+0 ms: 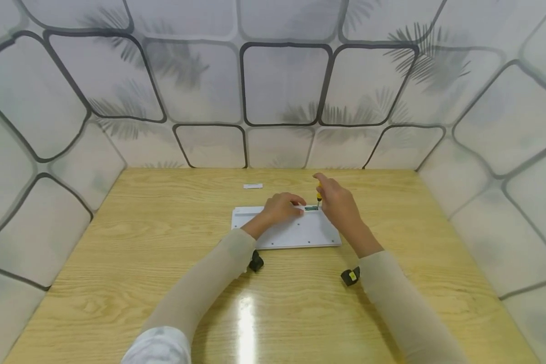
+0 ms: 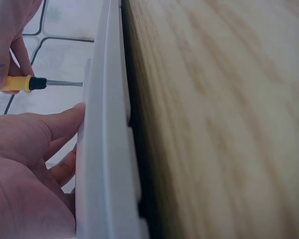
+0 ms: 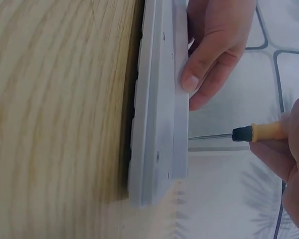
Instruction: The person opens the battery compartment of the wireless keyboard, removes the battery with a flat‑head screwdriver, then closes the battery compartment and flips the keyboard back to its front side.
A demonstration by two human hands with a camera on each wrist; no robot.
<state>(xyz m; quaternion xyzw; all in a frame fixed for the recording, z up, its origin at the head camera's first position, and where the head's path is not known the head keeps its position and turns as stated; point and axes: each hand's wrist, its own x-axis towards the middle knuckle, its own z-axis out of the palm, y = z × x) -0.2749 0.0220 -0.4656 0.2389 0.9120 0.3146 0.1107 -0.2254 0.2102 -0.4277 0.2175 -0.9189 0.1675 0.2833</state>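
A white keyboard [image 1: 296,233] lies face down on the wooden table [image 1: 164,242]. My left hand [image 1: 279,207] rests on its back near the far edge, fingers lightly bent and pressing the white keyboard [image 2: 107,149]. My right hand [image 1: 336,202] grips a small screwdriver [image 1: 319,197] with a yellow handle, held upright with its tip in an open slot [image 1: 312,208] at the far edge. The left wrist view shows the screwdriver [image 2: 25,83] meeting the keyboard's back. In the right wrist view the screwdriver [image 3: 254,132] points at the keyboard [image 3: 162,124], with the left hand [image 3: 212,50] beside it.
A small white cover strip [image 1: 252,186] lies on the table beyond the keyboard. Patterned white walls [image 1: 282,91] enclose the table at the back and both sides. Bare wood stretches between me and the keyboard.
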